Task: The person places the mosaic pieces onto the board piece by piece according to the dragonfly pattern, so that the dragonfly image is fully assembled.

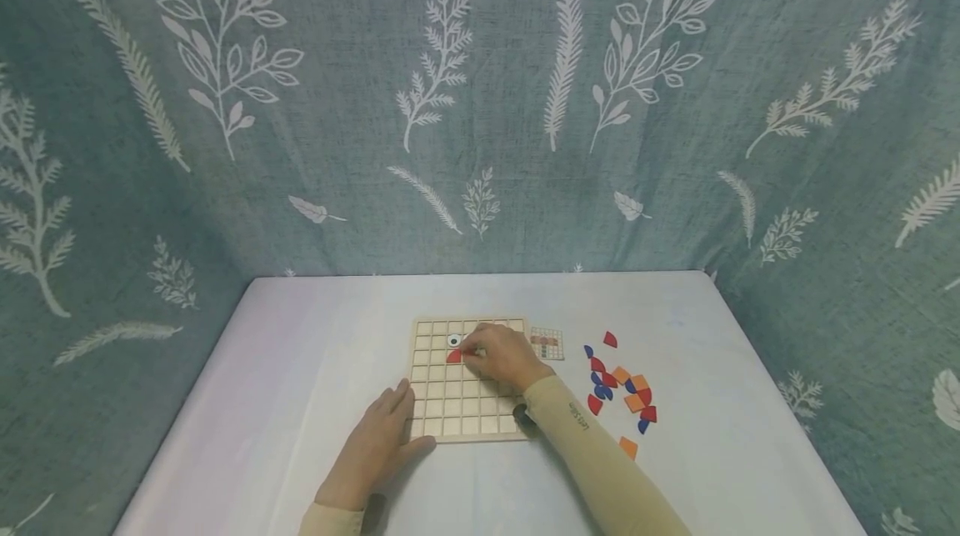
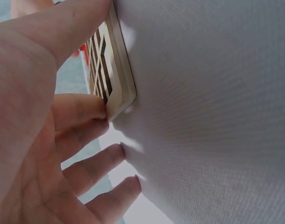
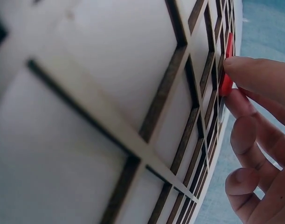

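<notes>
A wooden grid board (image 1: 438,407) lies on the table with square cells. One cell near its top holds a white tile with an eye (image 1: 453,341), and a red quarter-circle piece (image 1: 453,358) sits just below that. Over the upper part of the board, my right hand (image 1: 504,355) pinches a red piece (image 3: 227,83) between thumb and index finger; its full outline is hidden by the fingertips. My left hand (image 1: 381,440) rests at the board's near left corner, fingers spread and fairly straight, with the thumb along the front edge and the index finger touching the side.
Right of the board lies a small pattern card (image 1: 551,344). Farther right, loose red, blue and orange pieces (image 1: 634,403) are scattered on the white table (image 1: 300,353). Patterned green cloth (image 1: 345,102) walls off the back and both sides.
</notes>
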The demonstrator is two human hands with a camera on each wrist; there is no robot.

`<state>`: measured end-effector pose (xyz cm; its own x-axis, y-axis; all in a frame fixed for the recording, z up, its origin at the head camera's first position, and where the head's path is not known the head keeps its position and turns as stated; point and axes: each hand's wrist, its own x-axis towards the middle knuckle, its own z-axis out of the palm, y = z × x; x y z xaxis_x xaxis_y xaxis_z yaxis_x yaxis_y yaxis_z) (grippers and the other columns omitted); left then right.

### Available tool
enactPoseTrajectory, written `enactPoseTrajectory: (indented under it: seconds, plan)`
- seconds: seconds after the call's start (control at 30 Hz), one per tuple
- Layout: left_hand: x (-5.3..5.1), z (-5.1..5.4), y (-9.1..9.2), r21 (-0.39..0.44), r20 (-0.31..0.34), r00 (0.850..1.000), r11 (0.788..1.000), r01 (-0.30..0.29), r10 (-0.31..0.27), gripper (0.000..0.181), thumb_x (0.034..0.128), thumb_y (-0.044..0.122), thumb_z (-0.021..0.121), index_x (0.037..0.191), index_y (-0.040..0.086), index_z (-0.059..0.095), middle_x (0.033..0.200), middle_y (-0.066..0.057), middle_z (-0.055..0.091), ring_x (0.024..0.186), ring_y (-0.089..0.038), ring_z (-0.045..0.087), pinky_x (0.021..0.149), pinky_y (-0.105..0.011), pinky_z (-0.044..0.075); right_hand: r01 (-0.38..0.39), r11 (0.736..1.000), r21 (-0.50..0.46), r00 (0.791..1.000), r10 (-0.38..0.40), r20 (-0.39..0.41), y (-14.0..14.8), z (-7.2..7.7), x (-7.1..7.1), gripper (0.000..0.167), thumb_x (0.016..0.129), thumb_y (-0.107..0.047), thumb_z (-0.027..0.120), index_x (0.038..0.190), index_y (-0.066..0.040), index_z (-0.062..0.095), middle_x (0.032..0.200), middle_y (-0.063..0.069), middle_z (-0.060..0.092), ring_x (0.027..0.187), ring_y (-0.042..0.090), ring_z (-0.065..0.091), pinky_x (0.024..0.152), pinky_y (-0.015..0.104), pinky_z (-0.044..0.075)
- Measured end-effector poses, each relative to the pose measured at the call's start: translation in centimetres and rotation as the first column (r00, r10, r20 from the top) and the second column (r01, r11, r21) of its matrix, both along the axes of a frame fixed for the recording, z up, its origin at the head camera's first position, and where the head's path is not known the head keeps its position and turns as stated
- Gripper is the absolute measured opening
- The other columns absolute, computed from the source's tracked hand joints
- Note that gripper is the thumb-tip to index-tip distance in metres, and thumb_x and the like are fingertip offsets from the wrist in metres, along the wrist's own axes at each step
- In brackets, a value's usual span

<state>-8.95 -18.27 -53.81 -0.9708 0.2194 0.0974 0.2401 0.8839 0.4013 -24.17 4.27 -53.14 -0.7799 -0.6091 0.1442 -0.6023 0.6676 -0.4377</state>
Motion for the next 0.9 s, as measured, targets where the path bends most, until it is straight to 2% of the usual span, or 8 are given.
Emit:
enactPoseTrajectory:
  seconds: [0.23,0.4,0.73,0.8,0.9]
  plan:
    - [-0.1,0.0,0.0,0.007,0.022,1.000,1.000,-0.004,0.003,0.083,0.0866,0.042,0.078,0.143,-0.012,0.048,0.151,-0.029,0.043,0.137,-0.051,0.042,0.116,-0.058,0.036,0.009,1.000,0.003,1.000,-0.009,0.008,0.0,0.0,0.0,0.015,0.095,-0.024,0.073,0.109,-0.024,0.080,0.109,-0.012,0.072,0.100,0.007,0.066,0.088,0.028,0.057]
    - [-0.1,-0.1,0.0,-0.001,0.021,1.000,1.000,-0.002,0.003,0.084,0.0864,0.042,0.078,0.143,-0.012,0.048,0.151,-0.029,0.044,0.137,-0.050,0.042,0.116,-0.057,0.036,0.008,1.000,0.002,1.000,-0.008,-0.006,0.2,0.1,0.2,0.015,0.095,-0.024,0.073,0.108,-0.023,0.080,0.107,-0.010,0.071,0.097,0.009,0.067,0.084,0.028,0.058]
    - [-0.1,-0.1,0.1,-0.003,0.018,1.000,1.000,-0.006,0.006,0.084,0.0864,0.042,0.078,0.144,-0.011,0.048,0.152,-0.028,0.043,0.138,-0.049,0.041,0.117,-0.056,0.034,0.100,0.995,-0.017,0.994,-0.100,0.040,2.5,0.8,2.2,0.023,0.096,-0.027,0.071,0.118,-0.023,0.076,0.120,-0.006,0.070,0.109,0.017,0.067,0.093,0.044,0.056]
    - [-0.1,-0.1,0.1,-0.001,0.016,1.000,1.000,-0.006,0.006,0.084,0.0862,0.042,0.078,0.144,-0.011,0.048,0.152,-0.028,0.043,0.138,-0.049,0.042,0.117,-0.056,0.034,0.117,0.993,-0.015,0.993,-0.117,0.015,3.3,0.8,2.6,0.025,0.095,-0.028,0.073,0.119,-0.022,0.075,0.119,-0.006,0.071,0.106,0.016,0.068,0.091,0.040,0.057]
    - [0.0,0.0,0.2,0.006,0.017,1.000,1.000,-0.005,0.004,0.084,0.0861,0.042,0.079,0.143,-0.012,0.048,0.152,-0.028,0.043,0.138,-0.050,0.041,0.117,-0.056,0.034,0.141,0.989,-0.032,0.989,-0.142,-0.037,4.4,0.9,3.1,0.024,0.093,-0.027,0.075,0.116,-0.022,0.076,0.112,-0.007,0.073,0.095,0.012,0.069,0.082,0.032,0.059]
